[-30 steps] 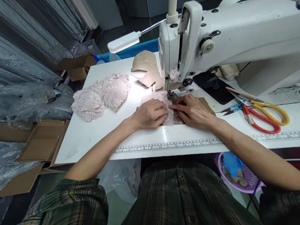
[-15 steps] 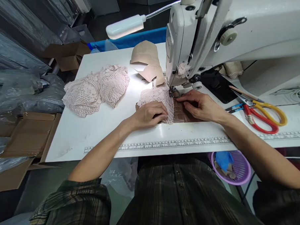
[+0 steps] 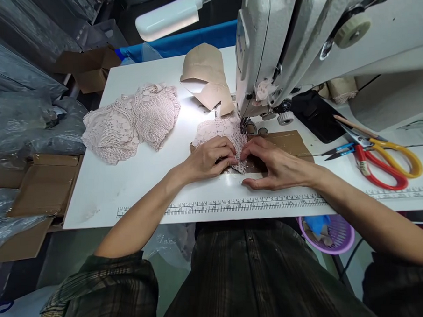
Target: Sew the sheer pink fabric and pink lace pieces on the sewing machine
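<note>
A pale pink lace piece (image 3: 214, 130) lies under the needle area of the white sewing machine (image 3: 259, 49), its right edge by the presser foot (image 3: 248, 127). My left hand (image 3: 213, 157) rests on its near part, fingers curled and closed on the lace. At the lace's right edge is my right hand (image 3: 273, 163), its fingertips touching the fabric and its thumb spread wide from them, so it is open. Beneath, a brown taped sheet (image 3: 291, 143) shows to the right. Beige paper pattern pieces (image 3: 203, 63) lie just behind the lace.
Folded pink lace pieces (image 3: 117, 130) sit on the left of the white table (image 3: 128, 181). Red and yellow scissors (image 3: 383, 169), blue-handled snips (image 3: 340, 150) and a black phone-like object (image 3: 316, 116) lie right. A printed ruler (image 3: 213, 206) runs along the front edge. A purple basket (image 3: 346, 234) stands below.
My right hand has moved left from beside the presser foot onto the lace edge, its thumb now spread. My left hand stays on the lace. The head view has shifted a little closer.
</note>
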`<state>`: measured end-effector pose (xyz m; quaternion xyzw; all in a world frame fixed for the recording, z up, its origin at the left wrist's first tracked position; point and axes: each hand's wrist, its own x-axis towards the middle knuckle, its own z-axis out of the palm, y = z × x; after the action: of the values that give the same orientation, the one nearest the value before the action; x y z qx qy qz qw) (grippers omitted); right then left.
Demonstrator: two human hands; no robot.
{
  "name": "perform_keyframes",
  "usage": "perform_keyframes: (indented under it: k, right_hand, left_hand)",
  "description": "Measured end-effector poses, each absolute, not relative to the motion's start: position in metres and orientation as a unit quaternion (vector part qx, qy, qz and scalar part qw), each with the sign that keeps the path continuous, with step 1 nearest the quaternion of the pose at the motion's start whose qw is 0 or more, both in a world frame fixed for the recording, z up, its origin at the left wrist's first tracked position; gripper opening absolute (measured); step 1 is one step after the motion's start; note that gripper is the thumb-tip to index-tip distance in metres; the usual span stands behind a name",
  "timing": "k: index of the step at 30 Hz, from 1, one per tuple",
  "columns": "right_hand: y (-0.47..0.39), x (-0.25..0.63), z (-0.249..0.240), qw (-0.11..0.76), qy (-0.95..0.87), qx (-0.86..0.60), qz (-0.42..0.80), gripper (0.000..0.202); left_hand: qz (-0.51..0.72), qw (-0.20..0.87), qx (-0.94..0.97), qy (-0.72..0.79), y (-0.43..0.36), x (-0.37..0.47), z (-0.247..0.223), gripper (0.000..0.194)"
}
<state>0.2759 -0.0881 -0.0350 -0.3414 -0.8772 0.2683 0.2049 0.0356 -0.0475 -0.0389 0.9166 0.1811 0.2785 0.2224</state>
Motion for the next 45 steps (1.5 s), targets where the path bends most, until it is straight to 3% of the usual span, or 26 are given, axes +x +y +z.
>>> perform_keyframes:
  k: [5,7,10,15,21,27,31,35,38,42,45]
  right_hand:
    - [-0.090,0.269,-0.040,0.247,-0.872,-0.356,0.229,0.020]
    - [-0.090,0.268,-0.041,0.264,-0.870,-0.351,0.223,0.021]
    - [-0.091,0.268,-0.040,0.282,-0.867,-0.340,0.230,0.023]
    - [-0.092,0.272,-0.038,0.282,-0.865,-0.331,0.250,0.016]
    - [-0.088,0.279,-0.039,0.354,-0.824,-0.389,0.210,0.019]
    - [-0.102,0.273,-0.035,0.191,-0.893,-0.390,0.119,0.036]
    - [-0.120,0.269,-0.029,0.134,-0.901,-0.402,0.095,0.037]
    - [-0.131,0.271,-0.028,0.122,-0.904,-0.401,0.085,0.035]
    - [-0.124,0.276,-0.023,0.109,-0.909,-0.389,0.098,0.037]
    - [-0.086,0.290,-0.009,0.121,-0.914,-0.309,0.233,0.033]
    - [-0.059,0.299,-0.008,0.168,-0.878,-0.358,0.270,0.032]
  left_hand:
    - [0.339,0.214,0.890,0.215,-0.051,0.040,-0.039,0.016]
    - [0.349,0.209,0.894,0.188,-0.051,0.040,-0.039,0.017]
    - [0.334,0.206,0.909,0.139,-0.048,0.038,-0.040,0.041]
    - [0.310,0.233,0.910,0.148,-0.046,0.033,-0.041,0.009]
    - [0.410,0.151,0.865,0.245,-0.053,0.037,-0.036,0.012]
    - [0.365,0.071,0.912,0.170,-0.049,0.042,-0.048,0.009]
    - [0.292,0.032,0.947,0.129,-0.045,0.039,-0.047,0.007]
    - [0.233,0.014,0.964,0.124,-0.047,0.036,-0.038,0.009]
    - [0.254,0.008,0.960,0.119,-0.050,0.037,-0.036,0.005]
    - [0.305,-0.003,0.946,0.109,-0.051,0.041,-0.040,0.001]
    - [0.321,-0.006,0.942,0.102,-0.051,0.042,-0.043,0.004]
